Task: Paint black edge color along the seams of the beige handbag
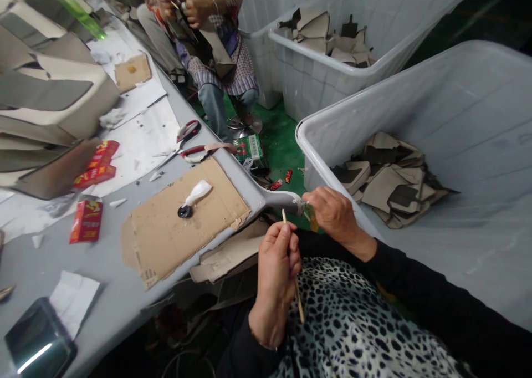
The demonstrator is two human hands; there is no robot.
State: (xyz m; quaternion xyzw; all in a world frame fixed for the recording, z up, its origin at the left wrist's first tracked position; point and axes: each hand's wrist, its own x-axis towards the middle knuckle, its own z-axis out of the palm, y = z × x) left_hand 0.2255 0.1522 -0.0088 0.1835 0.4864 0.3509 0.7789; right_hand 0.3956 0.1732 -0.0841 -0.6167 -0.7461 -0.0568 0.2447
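Observation:
My left hand [277,267] is closed around a thin wooden stick [299,301], its pale tip poking up past the thumb. To the right and a little higher, my right hand [332,214] is closed, fingers pinched at the table's corner tip; what they hold, if anything, is too small to name. On the table left of my hands lies a flat cardboard piece [187,223]. A white, cone-like bag [199,190] and a small black blob [185,211] rest on it. Beige and grey panels [233,253] are below the table edge, beside my left hand.
Two pairs of scissors [187,134] lie by the table's far edge. Red packets [86,221], a phone [40,339] and stacked beige pieces [54,90] are on the left. Large grey bins [332,109] holding cut pieces stand right. Another person [216,45] sits beyond the table edge.

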